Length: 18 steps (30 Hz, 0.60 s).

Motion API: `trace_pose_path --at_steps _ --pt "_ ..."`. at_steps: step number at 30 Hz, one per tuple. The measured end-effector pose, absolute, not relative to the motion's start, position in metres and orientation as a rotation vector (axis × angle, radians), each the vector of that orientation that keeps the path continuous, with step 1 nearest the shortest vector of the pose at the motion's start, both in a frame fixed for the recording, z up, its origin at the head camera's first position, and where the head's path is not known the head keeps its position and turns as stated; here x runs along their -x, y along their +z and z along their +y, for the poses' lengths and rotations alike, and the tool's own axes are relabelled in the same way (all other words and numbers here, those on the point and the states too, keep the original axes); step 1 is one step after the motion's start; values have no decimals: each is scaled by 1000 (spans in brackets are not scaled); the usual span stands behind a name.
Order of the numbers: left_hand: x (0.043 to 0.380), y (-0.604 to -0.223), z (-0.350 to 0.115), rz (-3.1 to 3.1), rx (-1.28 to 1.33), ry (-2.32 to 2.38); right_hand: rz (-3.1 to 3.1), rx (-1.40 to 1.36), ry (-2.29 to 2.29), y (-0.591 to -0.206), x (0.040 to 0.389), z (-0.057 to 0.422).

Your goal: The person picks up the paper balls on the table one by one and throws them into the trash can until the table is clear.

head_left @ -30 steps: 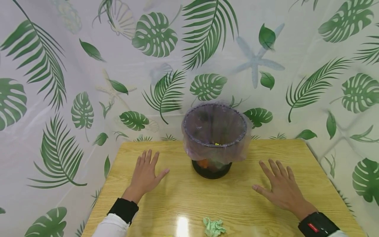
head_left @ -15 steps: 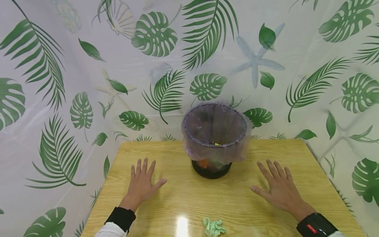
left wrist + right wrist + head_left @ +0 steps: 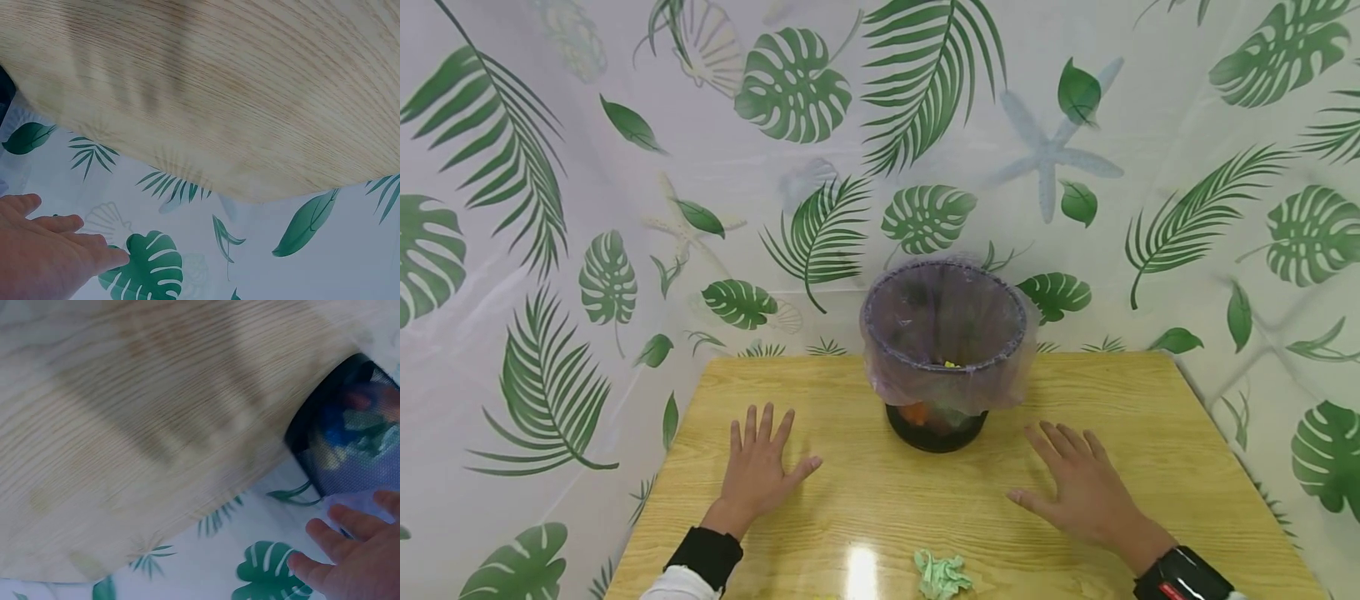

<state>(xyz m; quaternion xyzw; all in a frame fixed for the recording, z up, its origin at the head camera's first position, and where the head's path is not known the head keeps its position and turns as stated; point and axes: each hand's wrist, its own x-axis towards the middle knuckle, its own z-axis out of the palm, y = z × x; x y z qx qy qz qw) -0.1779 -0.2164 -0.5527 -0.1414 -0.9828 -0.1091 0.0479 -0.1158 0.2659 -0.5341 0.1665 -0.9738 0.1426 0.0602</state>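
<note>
In the head view my left hand (image 3: 755, 475) is over the left part of the wooden table, its fingers spread and holding nothing. My right hand (image 3: 1084, 492) is over the right part, palm down, also with nothing in it. Between them, farther back, stands a mesh waste bin (image 3: 936, 431) lined with a sheer purple bag (image 3: 947, 387). Through its side in the right wrist view, the bin (image 3: 359, 431) shows coloured scraps. A crumpled piece of light green paper (image 3: 942, 575) lies at the near edge of the head view, between the hands.
The wooden table (image 3: 842, 500) ends at a wall covering (image 3: 820, 250) printed with green leaves, close behind the bin. A sliver of something yellow (image 3: 826, 597) shows at the bottom edge. Each wrist wears a black band (image 3: 705, 557).
The left hand has drawn slightly back and to the left, then stayed put. My right hand has shifted left and a little nearer to me. The bin and green paper have not moved.
</note>
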Motion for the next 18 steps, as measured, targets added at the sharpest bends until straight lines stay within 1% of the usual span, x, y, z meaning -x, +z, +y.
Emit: trace_pose_path --at_steps 18 --pt "179 -558 -216 -2975 437 -328 -2915 -1018 597 -538 88 188"
